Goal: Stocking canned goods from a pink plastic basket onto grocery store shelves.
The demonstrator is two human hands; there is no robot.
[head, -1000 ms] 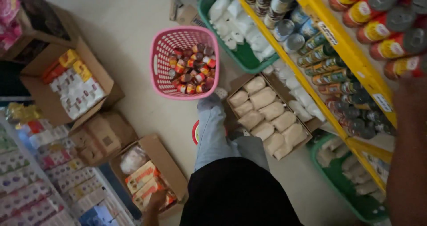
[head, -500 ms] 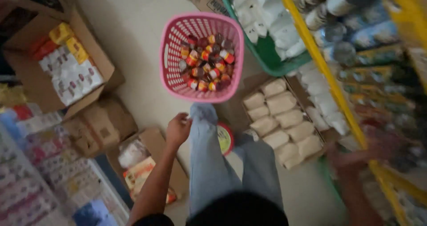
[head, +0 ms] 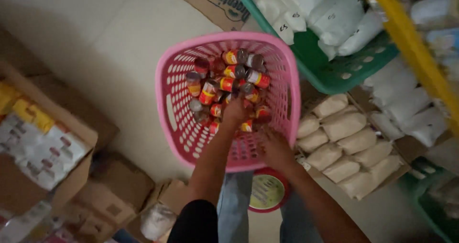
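Ahead of your hands and to the right sits a green basket packed with white bags. Just right of your hands you have an open cardboard box of tan packets on the floor. Below your hands, between your legs, lies a round red-rimmed lid. Well to your left stands an open carton of red-and-white packets, with more cardboard boxes nearer you.
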